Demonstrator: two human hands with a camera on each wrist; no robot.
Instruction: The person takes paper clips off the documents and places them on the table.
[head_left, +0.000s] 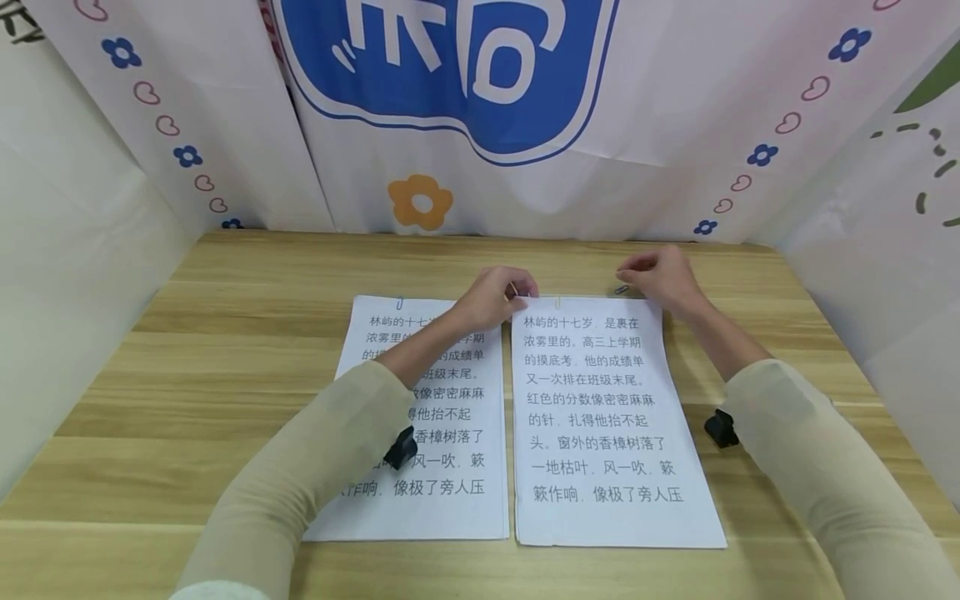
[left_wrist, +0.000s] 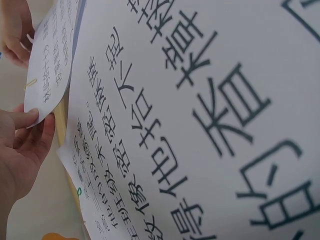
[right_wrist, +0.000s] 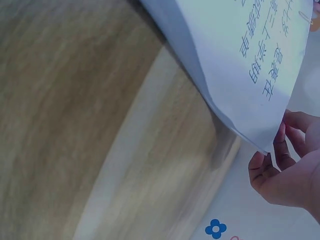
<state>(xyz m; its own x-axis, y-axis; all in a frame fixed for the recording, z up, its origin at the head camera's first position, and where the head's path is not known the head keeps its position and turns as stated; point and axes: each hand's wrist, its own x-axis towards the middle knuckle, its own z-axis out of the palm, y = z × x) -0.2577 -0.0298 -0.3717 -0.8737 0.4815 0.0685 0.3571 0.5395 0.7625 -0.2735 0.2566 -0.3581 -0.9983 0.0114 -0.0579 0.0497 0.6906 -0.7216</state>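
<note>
Two stacks of printed paper lie side by side on the table. A yellow paper clip (head_left: 557, 302) sits on the top edge of the right stack (head_left: 600, 525). The left stack (head_left: 431, 521) bears a paper clip (head_left: 400, 303) that looks bluish here and green in the left wrist view. My left hand (head_left: 491, 298) pinches the right stack's top left corner between thumb and fingers. Past that stack's top right corner, my right hand (head_left: 665, 277) has bent fingers just above a dark paper clip (head_left: 621, 290). Whether the fingers grip that clip is hidden.
The wooden table (head_left: 210, 392) extends to both sides of the stacks. Behind it hangs a white printed cloth (head_left: 555, 196) with a blue sign and flowers. White side cloths (head_left: 82, 275) border the table.
</note>
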